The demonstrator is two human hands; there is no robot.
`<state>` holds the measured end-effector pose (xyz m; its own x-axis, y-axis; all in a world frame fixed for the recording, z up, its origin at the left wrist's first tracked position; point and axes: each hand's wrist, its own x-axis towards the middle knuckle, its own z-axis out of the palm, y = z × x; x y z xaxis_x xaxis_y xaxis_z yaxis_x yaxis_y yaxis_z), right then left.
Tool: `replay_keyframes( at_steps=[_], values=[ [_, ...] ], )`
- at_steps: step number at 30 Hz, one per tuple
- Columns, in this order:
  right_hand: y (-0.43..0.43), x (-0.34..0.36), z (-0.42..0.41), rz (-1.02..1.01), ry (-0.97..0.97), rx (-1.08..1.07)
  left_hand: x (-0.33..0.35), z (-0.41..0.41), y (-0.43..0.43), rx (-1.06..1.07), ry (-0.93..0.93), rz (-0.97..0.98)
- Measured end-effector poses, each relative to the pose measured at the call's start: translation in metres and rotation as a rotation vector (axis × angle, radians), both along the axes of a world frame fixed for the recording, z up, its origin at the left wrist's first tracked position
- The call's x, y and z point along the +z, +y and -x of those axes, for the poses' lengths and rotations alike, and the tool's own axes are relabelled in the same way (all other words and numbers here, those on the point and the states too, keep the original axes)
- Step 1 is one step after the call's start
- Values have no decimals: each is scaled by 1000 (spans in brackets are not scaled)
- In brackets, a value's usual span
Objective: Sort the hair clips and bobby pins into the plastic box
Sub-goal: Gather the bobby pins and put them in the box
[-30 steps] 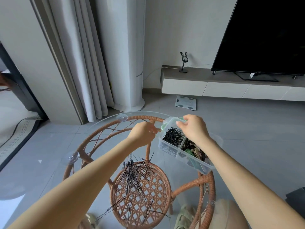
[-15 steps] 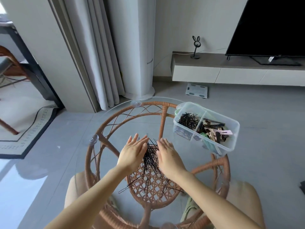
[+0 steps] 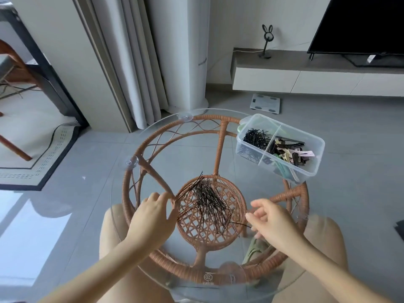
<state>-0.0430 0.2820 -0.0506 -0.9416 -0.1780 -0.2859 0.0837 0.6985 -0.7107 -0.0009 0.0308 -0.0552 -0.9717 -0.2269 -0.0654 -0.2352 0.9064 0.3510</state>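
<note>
Head | left grip (image 3: 153, 217) and right grip (image 3: 273, 219) have drawn apart off the bobby pins (image 3: 207, 202), heaped on the glass bench (image 3: 196, 149) | left relaxed, touching heap's edge; right curled, pinch unclear | plastic box (image 3: 314, 158) well apart; more scooping due

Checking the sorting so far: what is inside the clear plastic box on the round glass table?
The clear plastic box has two compartments: black bobby pins in the left, black, pink, beige and green hair clips in the right. Anything beneath either heap is covered.
</note>
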Motion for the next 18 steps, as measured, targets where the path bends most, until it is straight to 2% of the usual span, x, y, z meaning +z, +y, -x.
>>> replay_keyframes(
  at_steps=[1, 3, 10, 12, 13, 15, 17, 18],
  values=[
    [-3, -1, -2, 96, -134, -37, 0, -3, 3, 4, -42, -21],
    [-14, -1, -3, 234, -275, -89, -1, -4, 12, -3, -83, -52],
    [-68, 8, 16, 516, -394, -243, -3, 22, 35, 81, 4, -314],
    [-69, 10, 20, 529, -390, -248, 2, 27, 31, 97, 25, -331],
    [-67, 10, 21, 458, -322, -224, 4, 28, 28, 102, 38, -322],
    [-58, 8, 25, 120, -82, -93, 7, 29, 18, 90, 39, -237],
    [-54, 7, 25, -204, 50, 58, 10, 31, 14, 23, -65, -102],
    [-55, 5, 23, -292, 64, 106, 12, 33, 14, -20, -129, -55]
  ],
)
